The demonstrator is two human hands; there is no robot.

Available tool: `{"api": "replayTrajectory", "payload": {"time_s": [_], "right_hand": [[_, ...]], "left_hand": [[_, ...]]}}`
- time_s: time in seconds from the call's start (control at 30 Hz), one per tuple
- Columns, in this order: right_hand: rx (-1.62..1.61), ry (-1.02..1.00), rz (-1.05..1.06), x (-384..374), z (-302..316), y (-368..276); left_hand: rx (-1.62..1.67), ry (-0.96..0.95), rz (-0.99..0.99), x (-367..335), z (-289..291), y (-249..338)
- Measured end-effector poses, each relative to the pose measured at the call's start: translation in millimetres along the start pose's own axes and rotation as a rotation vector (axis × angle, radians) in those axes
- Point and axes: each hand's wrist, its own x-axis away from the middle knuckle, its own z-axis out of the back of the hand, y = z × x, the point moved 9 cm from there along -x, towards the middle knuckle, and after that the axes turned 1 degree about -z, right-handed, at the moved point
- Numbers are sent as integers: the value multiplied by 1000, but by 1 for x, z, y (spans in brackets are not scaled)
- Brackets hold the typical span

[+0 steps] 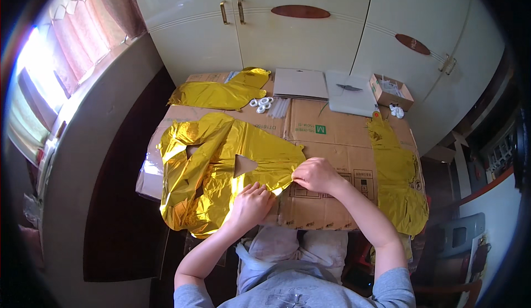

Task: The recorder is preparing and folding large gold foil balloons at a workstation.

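A large flat gold foil balloon (267,148), creased and shiny, lies across the left and middle of the cardboard surface. A triangular gap in it shows the cardboard beneath. My right hand (316,175) is closed in a pinch at the balloon's right corner. To the left of it, my left hand (250,205) is closed on the near edge of the same foil, fingers bent over it and thumb hidden. Its left part is crumpled and folded over itself.
Another gold foil balloon (215,94) lies at the back left, and one more (394,167) hangs over the right edge. Along the back are white tape rolls (261,105), clear strips (280,107), a grey folder (300,83), a dark blade-like tool (349,88) and an open box (391,92).
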Motion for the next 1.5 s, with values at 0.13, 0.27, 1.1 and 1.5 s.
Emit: {"api": "replayTrajectory", "payload": {"time_s": [0.13, 0.27, 1.1, 1.5], "right_hand": [[-98, -119, -167, -8, -2, 12], [-194, -190, -197, -16, -7, 16], [-51, 173, -127, -3, 0, 16], [66, 413, 82, 26, 17, -5]], "left_hand": [[8, 37, -5, -6, 5, 1], [26, -5, 99, -12, 7, 0], [292, 3, 369, -20, 12, -36], [477, 85, 480, -15, 13, -55]]}}
